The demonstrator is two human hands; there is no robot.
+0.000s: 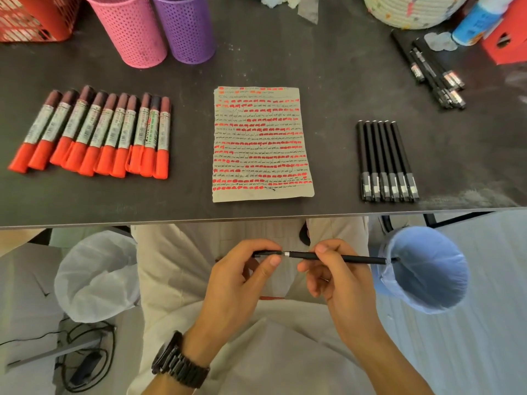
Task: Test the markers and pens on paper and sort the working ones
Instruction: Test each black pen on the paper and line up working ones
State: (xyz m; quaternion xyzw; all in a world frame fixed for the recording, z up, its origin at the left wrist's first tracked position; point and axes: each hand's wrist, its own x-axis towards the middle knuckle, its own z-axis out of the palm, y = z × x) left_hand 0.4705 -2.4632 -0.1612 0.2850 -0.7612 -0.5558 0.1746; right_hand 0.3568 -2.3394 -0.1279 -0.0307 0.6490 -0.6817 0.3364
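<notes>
Below the table edge, over my lap, both hands hold one black pen (342, 257) lying level. My left hand (245, 276) pinches its cap (266, 253) at the left end; my right hand (338, 276) grips the barrel. A short silver section shows between cap and barrel. On the table, a sheet of paper (262, 143) covered in red marks and black scribbles lies in the middle. A row of several red markers (97, 135) lies to its left. A row of several black pens (386, 162) lies to its right. More black pens (436, 76) lie in a loose pile at the far right.
A pink mesh cup (131, 29) and a purple mesh cup (186, 28) stand at the back, beside a red basket (34, 18). A white-lined bin (97, 276) sits at lower left, a blue-lined bin (425, 269) at lower right. A woven basket (407, 10) and a blue bottle (474, 24) stand far right.
</notes>
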